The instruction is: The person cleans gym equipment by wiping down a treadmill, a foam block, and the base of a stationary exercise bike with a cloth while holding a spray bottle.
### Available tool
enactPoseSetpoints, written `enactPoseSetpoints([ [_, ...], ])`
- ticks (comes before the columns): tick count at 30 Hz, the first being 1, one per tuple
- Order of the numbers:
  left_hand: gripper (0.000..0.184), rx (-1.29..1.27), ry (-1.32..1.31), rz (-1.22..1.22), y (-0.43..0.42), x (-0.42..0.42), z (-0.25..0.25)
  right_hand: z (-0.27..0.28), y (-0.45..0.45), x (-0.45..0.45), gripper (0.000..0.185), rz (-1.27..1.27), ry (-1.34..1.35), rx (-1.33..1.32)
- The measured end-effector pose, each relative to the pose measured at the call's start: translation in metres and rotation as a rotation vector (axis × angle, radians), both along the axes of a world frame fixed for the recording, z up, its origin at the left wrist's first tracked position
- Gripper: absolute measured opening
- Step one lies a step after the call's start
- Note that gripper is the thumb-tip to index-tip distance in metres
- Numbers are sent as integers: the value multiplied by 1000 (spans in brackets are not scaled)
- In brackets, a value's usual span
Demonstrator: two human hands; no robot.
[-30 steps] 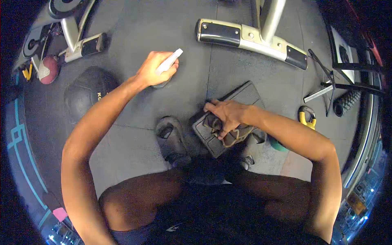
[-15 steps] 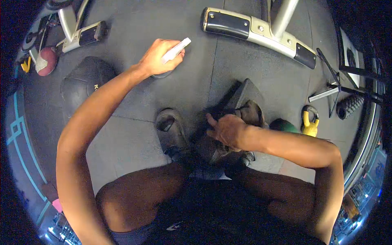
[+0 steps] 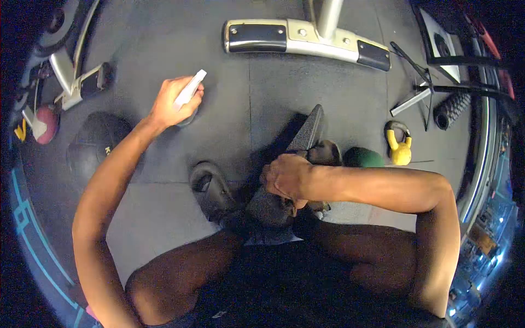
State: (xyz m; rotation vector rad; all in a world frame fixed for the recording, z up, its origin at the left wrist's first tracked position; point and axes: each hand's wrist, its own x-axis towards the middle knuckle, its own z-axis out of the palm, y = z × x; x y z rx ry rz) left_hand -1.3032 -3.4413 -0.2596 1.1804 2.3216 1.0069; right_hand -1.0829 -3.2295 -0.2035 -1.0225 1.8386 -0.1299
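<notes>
My left hand (image 3: 174, 101) is held out over the dark floor, closed around what looks like a spray bottle with a narrow white head (image 3: 190, 90). A greyish rounded part shows just below the hand. My right hand (image 3: 289, 176) is closed, knuckles up, against a dark rounded object (image 3: 268, 210) between my feet. What its fingers hold is hidden. Beyond it a dark, speckled, wedge-shaped piece (image 3: 306, 128) points away from me. My left shoe (image 3: 210, 191) stands to the left, and a brown shoe-like form (image 3: 326, 153) shows past my right wrist.
A yellow kettlebell (image 3: 401, 147) and a green rounded object (image 3: 363, 158) stand to the right. A silver machine foot (image 3: 306, 44) lies ahead. On the left are a black ball (image 3: 101, 145) and a red ball (image 3: 46, 124). A black foam roller (image 3: 453, 111) lies far right.
My view has turned, shifting the floor objects leftward. My right hand's fingers, spread before, are now curled in. The left hand still holds the white-headed bottle.
</notes>
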Motion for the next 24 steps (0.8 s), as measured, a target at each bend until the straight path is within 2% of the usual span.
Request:
enactPoseSetpoints([
  [1,15,-4,-8,-5,0,-1,0,1,6,0,73,8,34,-43],
  [5,14,22,40,-8,2,3,2,34,54,-6,89,-312,161,-198],
  [8,13,-22,11,26,3,5,5,121,90,-26,96,-521,311,-49],
  [10,15,2,32,32,2,5,0,163,140,-15,106,-784,449,-134],
  [11,15,18,33,30,4,7,1,171,177,2,115,-777,737,-187],
  [12,15,34,41,33,6,9,3,199,208,17,122,-807,829,-82],
  [14,15,23,4,61,9,13,14,232,271,72,130,-1092,942,-64],
  [16,12,98,1,96,12,18,13,243,299,148,113,-1337,1137,174],
  [18,12,148,-76,165,22,27,9,227,316,229,100,-1663,1200,382],
  [19,12,175,-45,145,30,30,10,208,323,268,95,-1892,1084,324],
  [20,12,208,-144,158,39,36,6,190,329,306,91,-2117,977,271],
  [21,13,237,-252,172,53,44,7,168,324,330,84,-2261,1001,229],
  [23,14,220,-379,103,82,57,18,131,345,398,63,-2420,553,163],
  [24,17,209,-292,59,97,61,15,96,328,420,48,-2691,745,-49],
])
